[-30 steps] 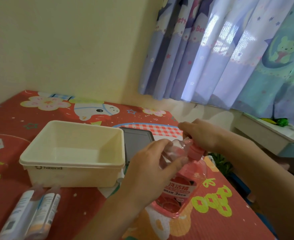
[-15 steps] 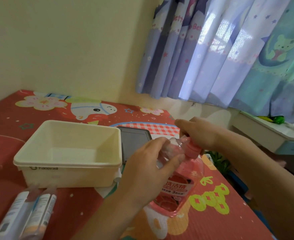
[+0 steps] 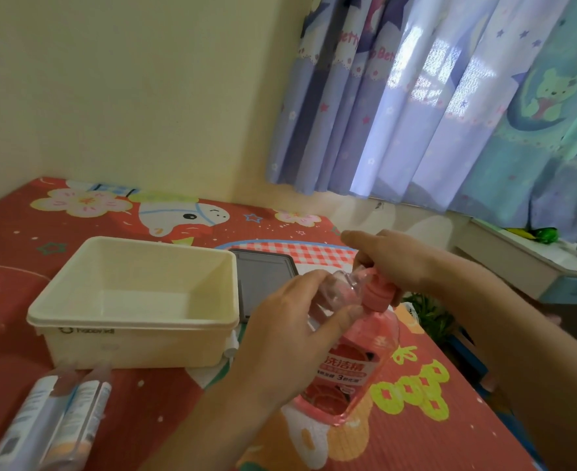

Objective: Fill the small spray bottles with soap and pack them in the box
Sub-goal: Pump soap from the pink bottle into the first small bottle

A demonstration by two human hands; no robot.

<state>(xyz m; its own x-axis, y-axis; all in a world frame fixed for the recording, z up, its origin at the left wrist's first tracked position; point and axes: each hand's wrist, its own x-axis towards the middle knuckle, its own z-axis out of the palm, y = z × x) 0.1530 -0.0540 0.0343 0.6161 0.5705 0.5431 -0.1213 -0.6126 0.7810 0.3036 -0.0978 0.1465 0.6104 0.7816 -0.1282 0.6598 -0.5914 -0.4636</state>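
Two hands were on the soap bottle (image 3: 351, 365), which stood tilted on the red mat (image 3: 416, 436) just right of the box (image 3: 134, 300). The left hand (image 3: 290, 338) had its fingers (image 3: 327, 321) wrapped round the clear upper part of the bottle, and the right hand (image 3: 392, 260) closed over the pink cap (image 3: 377, 295), its fingers curled on it, apparently to twist it off.

Pink liquid filled roughly the lower two thirds of the bottle, so it likely felt fairly heavy. The thin clear plastic would probably give under a hard squeeze, and soap on it would make it slippery. A grip at the waist above the label, as the left hand had, looked the sound choice, with the cap turned gently so nothing slopped out.

Two spray bottles (image 3: 56, 423) lay side by side on the mat at the lower left, near the box's front. They looked light and narrow; what was in them could not be told. The cream box held nothing that could be seen. A dark tablet (image 3: 263, 277) lay behind it.
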